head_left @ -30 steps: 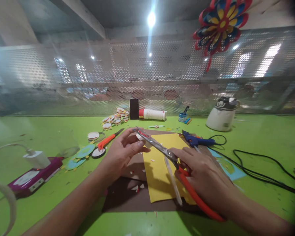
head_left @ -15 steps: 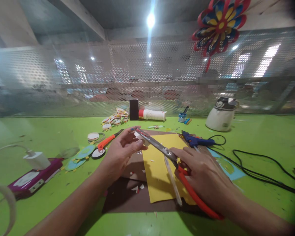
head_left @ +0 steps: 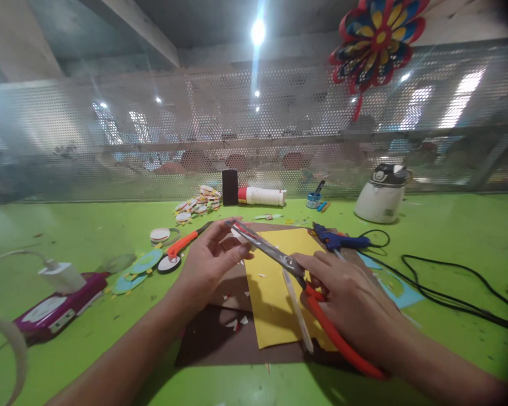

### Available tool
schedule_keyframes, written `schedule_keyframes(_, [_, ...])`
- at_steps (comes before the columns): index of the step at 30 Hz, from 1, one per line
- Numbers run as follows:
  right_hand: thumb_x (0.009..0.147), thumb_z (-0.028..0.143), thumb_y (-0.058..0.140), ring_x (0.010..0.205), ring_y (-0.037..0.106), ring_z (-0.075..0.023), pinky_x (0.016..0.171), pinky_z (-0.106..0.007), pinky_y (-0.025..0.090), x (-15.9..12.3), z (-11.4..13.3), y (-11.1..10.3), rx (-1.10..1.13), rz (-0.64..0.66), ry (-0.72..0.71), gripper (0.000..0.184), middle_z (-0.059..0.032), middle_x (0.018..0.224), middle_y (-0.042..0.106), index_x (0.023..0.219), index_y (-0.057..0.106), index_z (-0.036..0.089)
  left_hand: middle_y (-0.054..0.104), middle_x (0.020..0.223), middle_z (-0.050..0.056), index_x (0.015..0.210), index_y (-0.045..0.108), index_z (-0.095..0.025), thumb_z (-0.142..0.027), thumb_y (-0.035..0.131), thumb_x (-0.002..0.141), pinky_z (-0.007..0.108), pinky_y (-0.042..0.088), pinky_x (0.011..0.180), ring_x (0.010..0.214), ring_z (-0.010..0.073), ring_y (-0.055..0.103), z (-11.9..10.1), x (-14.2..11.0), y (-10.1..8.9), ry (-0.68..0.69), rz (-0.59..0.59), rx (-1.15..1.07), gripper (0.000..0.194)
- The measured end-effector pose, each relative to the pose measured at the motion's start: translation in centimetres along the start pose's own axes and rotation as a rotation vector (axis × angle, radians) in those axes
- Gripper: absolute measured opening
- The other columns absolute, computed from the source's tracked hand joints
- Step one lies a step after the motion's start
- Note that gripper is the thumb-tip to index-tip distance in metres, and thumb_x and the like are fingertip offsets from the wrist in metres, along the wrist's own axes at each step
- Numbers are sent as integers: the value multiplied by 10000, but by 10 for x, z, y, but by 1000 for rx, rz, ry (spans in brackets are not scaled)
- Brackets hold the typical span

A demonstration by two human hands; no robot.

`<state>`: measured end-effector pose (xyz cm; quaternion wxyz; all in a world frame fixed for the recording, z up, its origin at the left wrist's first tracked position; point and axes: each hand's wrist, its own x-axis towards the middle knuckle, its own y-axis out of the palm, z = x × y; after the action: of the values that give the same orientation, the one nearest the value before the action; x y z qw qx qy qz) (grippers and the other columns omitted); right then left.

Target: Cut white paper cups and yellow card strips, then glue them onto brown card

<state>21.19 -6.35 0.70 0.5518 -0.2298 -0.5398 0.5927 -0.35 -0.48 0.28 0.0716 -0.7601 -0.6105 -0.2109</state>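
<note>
Scissors at a small piece of paper between your two hands

Your left hand (head_left: 211,259) is curled, thumb and fingers pinching a small white-and-red paper piece (head_left: 239,234) above the middle of a green bench (head_left: 84,237). Your right hand (head_left: 345,293) is closed around the orange handles of the scissors (head_left: 288,263), whose blades slant far and left until they lie across the paper piece. How far apart the blades stand, you cannot tell.

Beneath your hands, a yellow sheet (head_left: 271,304) lies on a brown sheet (head_left: 211,344). A pale stick (head_left: 298,313) rests on the yellow one, and white and red scraps (head_left: 237,324) dot the brown one to its left.

Left of your left hand are an orange-handled tool (head_left: 182,245), blue discs (head_left: 146,262) with yellow tabs, and a purple power strip (head_left: 53,318) with a white plug (head_left: 63,277) in it. To the right, a blue glue gun (head_left: 347,242) lies beyond your right hand, near a light blue sheet (head_left: 410,297).

Along the far side, from left to right, are a heap of white discs (head_left: 200,204), an upright black box (head_left: 230,188), a stack of cups (head_left: 265,197) on its side, a blue jar (head_left: 314,201) and a white kettle (head_left: 379,200).
</note>
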Motion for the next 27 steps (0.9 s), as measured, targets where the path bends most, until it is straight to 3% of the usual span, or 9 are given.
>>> schedule_keyframes(10, [763, 22, 447, 739, 564, -206, 638, -297, 372, 0, 3, -1, 10, -6, 11, 366, -50, 843, 618, 987, 642, 235, 667, 1121, 98, 1109, 645, -191, -223, 753, 744, 360, 538, 801, 947, 227, 639, -2, -1, -2, -33, 23, -80, 382])
schedule_keyframes(15, [778, 32, 445, 798, 572, -236, 688, -338, 385, -1, 0, 0, -10, -8, -9, 358, -61, 869, 632, 1002, 637, 236, 708, 1010, 61, 1046, 682, -219, -260, 724, 781, 325, 531, 798, 864, 180, 654, -1, 1, -5, -46, 2, -126, 271])
schedule_keyframes(22, [773, 51, 444, 758, 568, -231, 655, -331, 370, 1, 4, -1, -7, 9, 35, 369, -60, 849, 611, 1022, 642, 240, 725, 1021, 47, 1093, 654, -248, -255, 759, 744, 379, 492, 887, 890, 198, 670, -4, 0, -5, -96, -51, -125, 366])
schedule_keyframes(27, [767, 50, 440, 734, 549, -217, 636, -314, 351, 1, 1, 0, -59, -19, -5, 387, -55, 841, 613, 1036, 637, 247, 731, 1011, 72, 1059, 663, -223, -254, 778, 720, 376, 501, 865, 940, 225, 666, -5, 0, -2, -87, -53, -116, 359])
